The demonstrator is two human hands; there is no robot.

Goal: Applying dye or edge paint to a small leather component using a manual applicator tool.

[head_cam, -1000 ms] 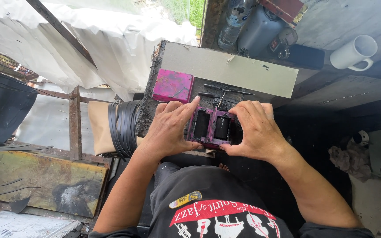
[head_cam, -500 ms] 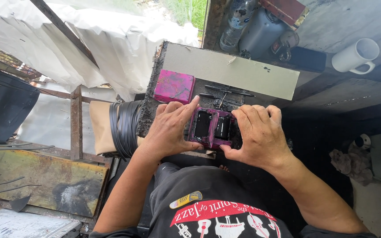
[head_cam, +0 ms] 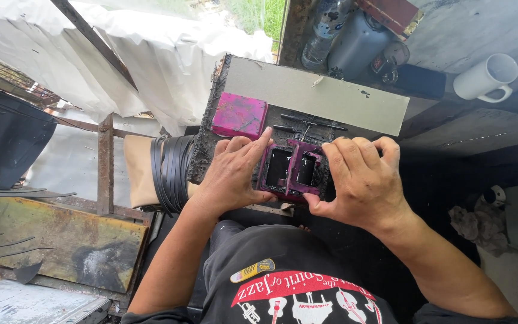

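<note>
On the dark, grimy work board [head_cam: 208,144] in front of the person sits a magenta-stained frame [head_cam: 292,171] with two rectangular openings side by side, its edges worn and smeared with black. Both hands are clamped on it: the left hand [head_cam: 232,174] curls around the frame's left side with the forefinger stretched along the top edge, and the right hand [head_cam: 358,180] wraps the right side, fingers over the top and thumb pressed at the lower corner (the frame's right edge is hidden under that palm). Just beyond the left hand lies a magenta block [head_cam: 239,116], squarish with rounded corners and a mottled, scuffed surface. Thin dark metal tools [head_cam: 310,123] lie between the block and a pale grey cardboard sheet [head_cam: 319,96]. A coil of black strapping [head_cam: 172,171] hangs at the board's left edge. A white mug [head_cam: 487,77] stands well apart at upper right.
</note>
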